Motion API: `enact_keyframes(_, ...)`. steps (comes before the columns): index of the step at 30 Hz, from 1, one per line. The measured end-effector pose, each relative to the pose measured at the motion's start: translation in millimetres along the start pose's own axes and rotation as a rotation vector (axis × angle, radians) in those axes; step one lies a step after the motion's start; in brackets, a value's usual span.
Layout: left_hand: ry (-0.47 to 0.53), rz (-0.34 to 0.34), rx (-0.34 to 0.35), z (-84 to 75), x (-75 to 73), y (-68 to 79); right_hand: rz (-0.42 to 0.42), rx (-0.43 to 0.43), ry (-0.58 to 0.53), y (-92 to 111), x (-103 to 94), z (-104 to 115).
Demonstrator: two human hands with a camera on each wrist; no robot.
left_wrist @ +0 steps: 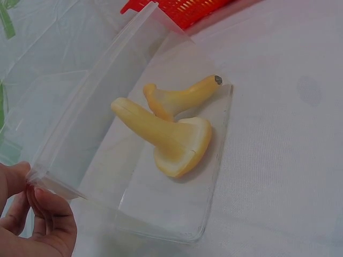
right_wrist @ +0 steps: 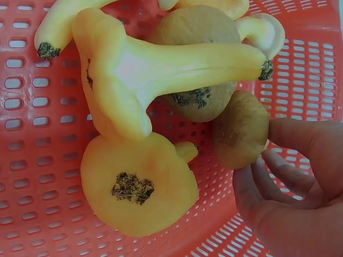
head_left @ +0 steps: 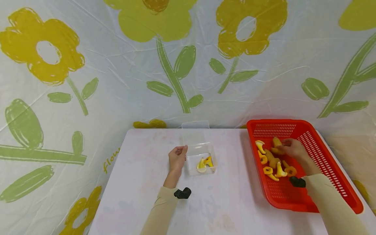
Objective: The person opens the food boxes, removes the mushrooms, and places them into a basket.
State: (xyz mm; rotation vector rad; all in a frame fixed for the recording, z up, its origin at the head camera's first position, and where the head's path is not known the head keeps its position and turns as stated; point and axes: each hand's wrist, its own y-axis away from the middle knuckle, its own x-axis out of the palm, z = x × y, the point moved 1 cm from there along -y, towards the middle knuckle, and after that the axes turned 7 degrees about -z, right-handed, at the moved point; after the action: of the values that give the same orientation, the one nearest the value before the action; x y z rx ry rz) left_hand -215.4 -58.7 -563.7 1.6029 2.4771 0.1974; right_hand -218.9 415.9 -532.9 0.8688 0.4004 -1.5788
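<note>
My left hand [head_left: 177,160] pinches the rim at the left side of a clear plastic box [head_left: 192,169] between thumb and fingers. Two yellow mushrooms [left_wrist: 174,139] lie inside the box. Over on the right, my right hand [head_left: 295,150] reaches into a red plastic basket [head_left: 268,195]. In the right wrist view its thumb and fingers grip the end of a brown, potato-like piece [right_wrist: 241,128]. Beside that piece are a larger brown piece [right_wrist: 195,32] and several yellow mushrooms, one lying with its round cap [right_wrist: 139,211] showing.
Both box and basket stand on a white-covered table [head_left: 141,143]. A clear flap, perhaps the lid [head_left: 195,124], shows behind the box at the table's back edge. A flower-printed cloth [head_left: 123,81] hangs behind. The basket has raised, slotted walls.
</note>
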Motion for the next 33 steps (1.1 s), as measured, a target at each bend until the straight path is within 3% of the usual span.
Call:
enact_keyframes(18,0.038,-0.006,0.043,2.3,0.5,-1.1,-0.162,-0.141,-0.008,16.2,-0.7,25.3)
enact_keyframes(26,0.051,0.002,0.045,3.4,-0.9,-2.7,-0.111,-0.199,-0.118,31.7,1.3,51.1)
enact_keyframes(33,0.039,0.003,0.041,2.7,-0.6,-2.3,-0.072,-0.245,-0.139,40.9,6.1,72.8)
